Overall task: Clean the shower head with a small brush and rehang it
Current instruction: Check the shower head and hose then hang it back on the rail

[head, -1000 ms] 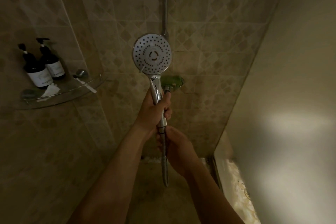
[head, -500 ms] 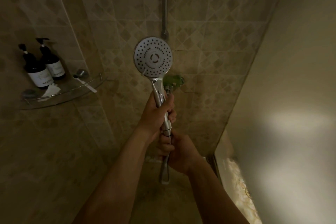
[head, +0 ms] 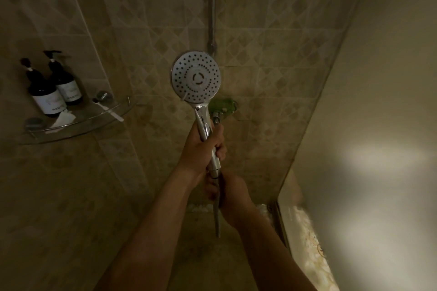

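Note:
A chrome shower head (head: 196, 77) with a round spray face turned toward me is held upright in front of the tiled wall. My left hand (head: 201, 149) is wrapped around its handle. Just below, my right hand (head: 233, 198) grips the metal hose (head: 217, 222) where it joins the handle. A small white brush (head: 111, 111) lies on the glass corner shelf (head: 78, 123) at the left, away from both hands. Behind the shower head a vertical riser pipe (head: 212, 2) runs up the wall, with a green fitting (head: 223, 106) at its base.
Two dark pump bottles (head: 55, 87) with white labels stand on the shelf, beside a crumpled white scrap (head: 62, 118). A glass panel or plain wall (head: 369, 125) closes the right side. The shower floor (head: 208, 255) is below my arms.
The shower head has dropped a little lower in front of the wall, and my right hand has closed up under the left onto the hose joint.

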